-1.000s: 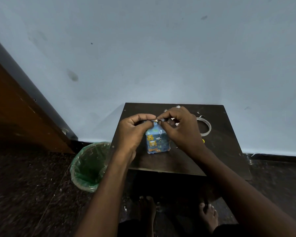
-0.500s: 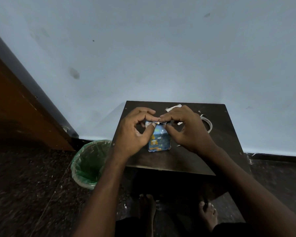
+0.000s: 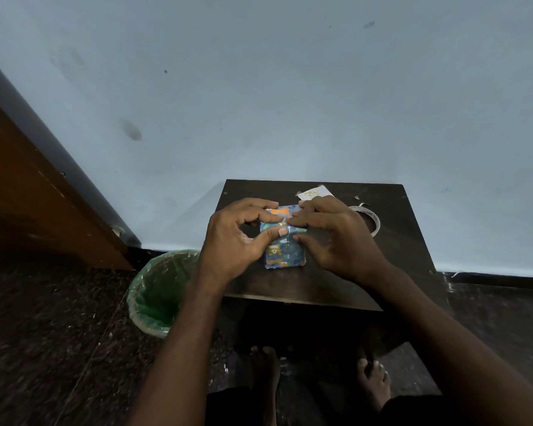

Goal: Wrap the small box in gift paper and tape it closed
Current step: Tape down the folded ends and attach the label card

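The small box [image 3: 285, 247], already covered in gift paper, is held at the table's [image 3: 406, 241] centre. It is pinched by the left hand [image 3: 233, 238] from nine o'clock and the right hand [image 3: 336, 235] from three. It is judged light, stiff-cored and slippery-skinned, best held at the edges.

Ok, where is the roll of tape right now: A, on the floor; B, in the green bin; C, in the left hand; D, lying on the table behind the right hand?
D: the tape roll lies on the table just behind the right hand.
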A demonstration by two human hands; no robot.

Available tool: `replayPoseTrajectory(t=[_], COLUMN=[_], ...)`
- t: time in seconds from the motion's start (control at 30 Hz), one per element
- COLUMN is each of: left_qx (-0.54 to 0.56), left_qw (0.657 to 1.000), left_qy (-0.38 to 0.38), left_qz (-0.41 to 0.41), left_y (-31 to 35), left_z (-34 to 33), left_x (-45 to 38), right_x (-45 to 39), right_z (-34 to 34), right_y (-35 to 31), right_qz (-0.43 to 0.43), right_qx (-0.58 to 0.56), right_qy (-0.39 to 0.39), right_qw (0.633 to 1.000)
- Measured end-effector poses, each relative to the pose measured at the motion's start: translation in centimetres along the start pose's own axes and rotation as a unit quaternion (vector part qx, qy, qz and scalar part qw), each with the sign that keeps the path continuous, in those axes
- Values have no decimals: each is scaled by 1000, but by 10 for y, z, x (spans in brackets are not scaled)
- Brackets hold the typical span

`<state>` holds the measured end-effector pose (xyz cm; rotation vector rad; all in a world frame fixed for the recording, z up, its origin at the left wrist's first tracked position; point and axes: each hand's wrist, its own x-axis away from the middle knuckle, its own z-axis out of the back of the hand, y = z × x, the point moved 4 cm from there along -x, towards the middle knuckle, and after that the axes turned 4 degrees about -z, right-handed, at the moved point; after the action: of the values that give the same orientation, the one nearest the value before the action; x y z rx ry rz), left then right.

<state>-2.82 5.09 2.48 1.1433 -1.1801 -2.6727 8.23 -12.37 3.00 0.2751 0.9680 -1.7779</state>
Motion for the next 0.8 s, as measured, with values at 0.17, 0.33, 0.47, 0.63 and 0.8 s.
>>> replayPoseTrajectory(t=[0.17,0.33,0.47,0.63,0.8], left_qx=[-58,-100,-145,-181,-181], left_qw=[998,992,983,982,983], left_qy=[8,11,13,37,7], left_qz=[-33,-73,-112,-39,-3], left_y=[3,10,24,32,36], left_z=[-1,-2,-8,-25,-33], left_x=[-1,-3,-1,-11,-22], right_x=[3,3,2,1,1], right_z=[-4,-3,-2,-4,2], right_y=[-4,-3,-4,5,6], right_qz=[-5,0,-21,-61,-88], right_qx=[3,9,-7,-49,-110], right_qy=[25,19,17,41,20], right_qw=[1000,1000,1000,996,990])
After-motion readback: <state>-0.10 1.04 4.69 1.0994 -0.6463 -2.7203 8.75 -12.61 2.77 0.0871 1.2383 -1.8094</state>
